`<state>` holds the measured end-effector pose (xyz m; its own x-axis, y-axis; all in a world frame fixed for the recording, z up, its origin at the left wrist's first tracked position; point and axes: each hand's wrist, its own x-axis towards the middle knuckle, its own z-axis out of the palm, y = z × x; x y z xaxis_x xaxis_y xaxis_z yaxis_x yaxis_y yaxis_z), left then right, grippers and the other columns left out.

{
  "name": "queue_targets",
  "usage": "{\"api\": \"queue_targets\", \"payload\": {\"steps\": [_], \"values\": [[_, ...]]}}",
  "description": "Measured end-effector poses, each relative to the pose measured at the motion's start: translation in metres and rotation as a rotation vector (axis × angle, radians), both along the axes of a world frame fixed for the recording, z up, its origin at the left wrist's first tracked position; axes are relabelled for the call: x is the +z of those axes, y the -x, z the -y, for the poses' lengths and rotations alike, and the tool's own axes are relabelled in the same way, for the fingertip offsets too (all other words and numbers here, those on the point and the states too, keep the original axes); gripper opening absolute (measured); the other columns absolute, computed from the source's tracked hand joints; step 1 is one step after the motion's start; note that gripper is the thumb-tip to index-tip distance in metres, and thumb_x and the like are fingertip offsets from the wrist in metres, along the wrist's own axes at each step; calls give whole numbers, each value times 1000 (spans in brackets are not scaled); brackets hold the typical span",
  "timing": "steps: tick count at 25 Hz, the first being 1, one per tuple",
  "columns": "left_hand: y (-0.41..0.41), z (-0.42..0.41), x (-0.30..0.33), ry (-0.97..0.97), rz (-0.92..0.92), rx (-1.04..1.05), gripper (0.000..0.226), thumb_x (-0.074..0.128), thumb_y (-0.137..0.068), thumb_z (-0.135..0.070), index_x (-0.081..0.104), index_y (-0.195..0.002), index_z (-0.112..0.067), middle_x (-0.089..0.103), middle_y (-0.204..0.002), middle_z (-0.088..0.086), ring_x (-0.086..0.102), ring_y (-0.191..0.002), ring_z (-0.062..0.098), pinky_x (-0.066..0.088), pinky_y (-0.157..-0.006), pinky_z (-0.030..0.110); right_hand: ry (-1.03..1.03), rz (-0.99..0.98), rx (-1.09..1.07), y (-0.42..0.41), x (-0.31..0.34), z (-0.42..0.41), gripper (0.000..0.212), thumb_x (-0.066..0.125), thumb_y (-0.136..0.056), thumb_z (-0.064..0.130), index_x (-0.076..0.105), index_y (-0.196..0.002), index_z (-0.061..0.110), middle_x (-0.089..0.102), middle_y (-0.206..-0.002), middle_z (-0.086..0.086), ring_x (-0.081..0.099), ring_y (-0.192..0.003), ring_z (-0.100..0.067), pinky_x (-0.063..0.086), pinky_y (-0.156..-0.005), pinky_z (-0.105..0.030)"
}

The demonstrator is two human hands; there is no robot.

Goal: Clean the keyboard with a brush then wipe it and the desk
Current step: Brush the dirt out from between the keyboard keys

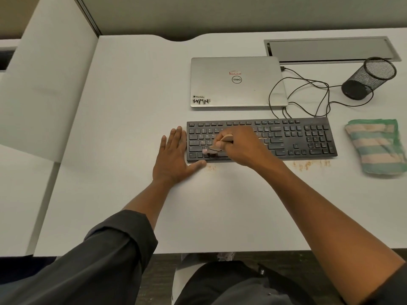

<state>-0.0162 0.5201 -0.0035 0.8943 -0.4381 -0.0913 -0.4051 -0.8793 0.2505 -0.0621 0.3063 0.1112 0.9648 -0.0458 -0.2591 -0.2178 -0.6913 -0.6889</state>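
A black keyboard (308, 137) lies across the white desk (132, 95). My right hand (240, 146) grips a small wooden-handled brush (226, 138); its pale bristles (209, 151) touch the keys at the keyboard's lower left. My left hand (174, 155) lies flat on the desk against the keyboard's left end, fingers straight, thumb along the front edge. Brown crumbs (308, 165) are scattered on the desk just in front of the keyboard. A folded green-and-beige striped cloth (376, 146) sits to the keyboard's right.
A closed silver laptop (237, 82) lies behind the keyboard, with black cables (308, 95) looping to its right. A black mesh pen cup (367, 78) lies tipped at the back right, near a metal cable hatch (330, 49). A partition (48, 73) bounds the left.
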Motion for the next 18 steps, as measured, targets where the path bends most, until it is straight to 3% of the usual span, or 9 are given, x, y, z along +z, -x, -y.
{"api": "queue_targets", "payload": {"steps": [2,7,11,14,18], "values": [[0,0,0,5,0,2,118,33,-81,-89,2,-163,-10,-3,-171,5,-11,-156,17,-7,-127,41,4,-37,36,-3,5,3,10,67,-91,16,76,-92,22,72,-87,6,61,-75,-3,42,-60,-16],[0,0,0,-2,2,-2,118,31,-81,-90,2,-163,-10,-3,-171,6,-11,-156,17,-7,-127,42,138,10,175,-18,13,2,18,70,-88,8,78,-98,21,74,-94,1,65,-81,-10,53,-77,-25],[0,0,1,-6,-1,-2,119,29,-80,-91,1,-163,-10,-3,-171,6,-12,-156,17,-8,-127,41,113,28,173,-19,16,4,11,74,-85,19,78,-92,26,69,-81,14,59,-70,1,42,-60,-14],[0,0,0,-6,0,-3,119,29,-80,-91,1,-162,-10,-3,-171,6,-11,-156,17,-7,-127,41,109,90,117,-13,13,-2,5,73,-81,31,75,-82,27,68,-75,14,57,-66,2,34,-54,-10],[0,0,0,4,5,-2,119,28,-80,-91,3,-163,-10,-1,-171,6,-10,-157,17,-8,-127,41,43,125,-33,-12,6,-4,10,65,-82,18,74,-87,19,71,-81,3,55,-64,-4,35,-53,-15]]}}
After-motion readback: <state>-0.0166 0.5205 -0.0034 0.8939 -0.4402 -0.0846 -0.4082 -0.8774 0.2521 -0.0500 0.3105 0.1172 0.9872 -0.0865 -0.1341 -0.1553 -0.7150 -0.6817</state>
